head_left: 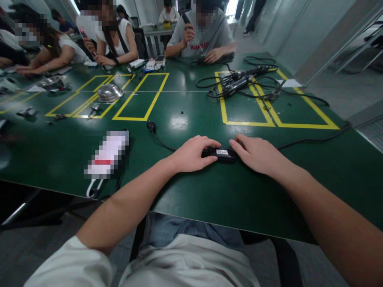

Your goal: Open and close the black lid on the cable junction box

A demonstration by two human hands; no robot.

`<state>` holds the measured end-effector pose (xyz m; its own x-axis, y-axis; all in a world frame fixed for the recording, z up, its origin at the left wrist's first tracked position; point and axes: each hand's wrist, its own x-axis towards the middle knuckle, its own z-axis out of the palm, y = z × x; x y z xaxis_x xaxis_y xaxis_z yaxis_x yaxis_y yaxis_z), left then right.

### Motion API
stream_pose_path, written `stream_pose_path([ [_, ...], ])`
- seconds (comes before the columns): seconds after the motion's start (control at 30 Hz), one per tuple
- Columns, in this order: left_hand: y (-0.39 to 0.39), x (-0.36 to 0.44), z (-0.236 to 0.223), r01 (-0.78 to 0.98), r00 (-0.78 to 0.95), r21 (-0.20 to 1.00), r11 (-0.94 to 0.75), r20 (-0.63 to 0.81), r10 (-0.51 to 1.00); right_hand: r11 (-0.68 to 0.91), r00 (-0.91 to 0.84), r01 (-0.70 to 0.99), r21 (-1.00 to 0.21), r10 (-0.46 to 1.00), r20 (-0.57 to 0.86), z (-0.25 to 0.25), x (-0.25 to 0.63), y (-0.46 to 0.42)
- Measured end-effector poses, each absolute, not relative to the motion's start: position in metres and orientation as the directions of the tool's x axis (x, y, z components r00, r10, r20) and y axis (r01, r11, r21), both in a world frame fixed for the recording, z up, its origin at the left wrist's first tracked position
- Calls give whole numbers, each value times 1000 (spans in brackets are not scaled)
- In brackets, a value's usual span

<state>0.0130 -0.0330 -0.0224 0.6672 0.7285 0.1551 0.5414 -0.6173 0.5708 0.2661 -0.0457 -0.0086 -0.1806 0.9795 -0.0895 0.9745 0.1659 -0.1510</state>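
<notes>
In front of me on the green table (191, 187) lies a black power adapter (226, 155) with a white label on top. My left hand (193, 154) is closed around its left end, thumb on the near side and fingers over the far side. At the right end, my right hand (259, 153) is curled with thumb and fingertips against the adapter; part of its grip is hidden. From beneath my left hand a thin cable runs to a black plug (151, 126). Past my right hand, a black cord (314, 140) stretches toward the right table edge.
A phone-like device (109, 153) on a stand lies to my left. Yellow tape (248, 124) marks rectangles. Tangled black cables with cylindrical tools (236, 85) lie at the back right, a metal bowl-shaped part (110, 92) at the back left. Co-workers (202, 38) sit across the table.
</notes>
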Motion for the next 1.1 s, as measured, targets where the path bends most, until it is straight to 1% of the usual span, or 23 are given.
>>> stream_pose_path([
  [0.1,-32,14,-26,535,626,624,-569,159,763,163,-175,976,-144,981,-82,-9,267,-46],
  [0.17,-32,15,-28,525,623,635,-567,167,764,151,-164,980,-130,982,-97,-9,267,-46],
  [0.27,-33,15,-29,512,649,597,-618,203,733,156,-170,980,-120,979,-116,-9,266,-45],
  [0.37,-35,16,-28,495,666,571,-655,236,708,173,-188,976,-136,976,-108,-9,267,-45],
  [0.47,-36,17,-27,484,645,588,-648,261,718,168,-186,975,-146,975,-118,-6,266,-45],
  [0.57,-35,18,-27,522,593,574,-631,288,752,159,-176,980,-119,974,-144,-5,265,-45],
  [0.73,-31,19,-30,649,556,516,-559,179,812,190,-202,977,-95,970,-134,-9,267,-42],
  [0.87,-32,18,-29,658,551,493,-569,200,810,191,-201,978,-82,970,-138,-12,270,-40],
  [0.93,-34,18,-25,709,516,456,-538,185,836,188,-198,979,-74,968,-157,-10,271,-40],
  [1.1,-38,21,-9,859,424,319,-401,-2,906,175,-181,983,-50,966,-186,-6,267,-42],
])
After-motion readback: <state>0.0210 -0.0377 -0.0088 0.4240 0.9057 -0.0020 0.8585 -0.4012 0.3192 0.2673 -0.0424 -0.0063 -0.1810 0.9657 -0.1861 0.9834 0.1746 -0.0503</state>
